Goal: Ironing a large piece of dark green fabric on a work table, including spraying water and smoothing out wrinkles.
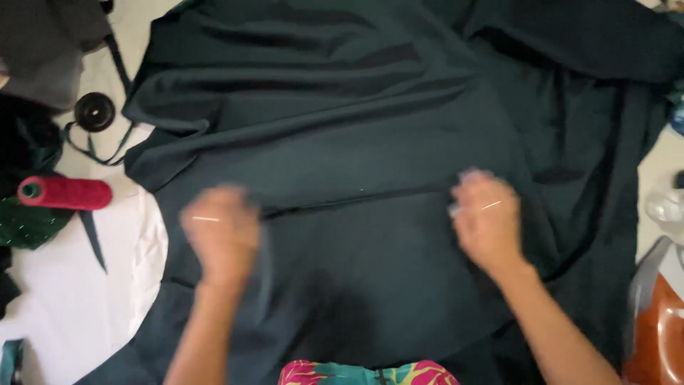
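A large dark green cloth (370, 142) lies spread over the surface, with a fold running across its middle. My left hand (221, 235) rests on the cloth at the left end of the fold, blurred, fingers curled on the fabric. My right hand (488, 221) presses the cloth at the right end of the fold, fingers bent. Whether either hand pinches the fabric is unclear from the blur.
A red thread spool (65, 192) and a round black object (94, 112) lie at the left on a white sheet (64, 299). Dark and grey fabric (43, 43) is piled at top left. An orange iron (659, 328) stands at lower right.
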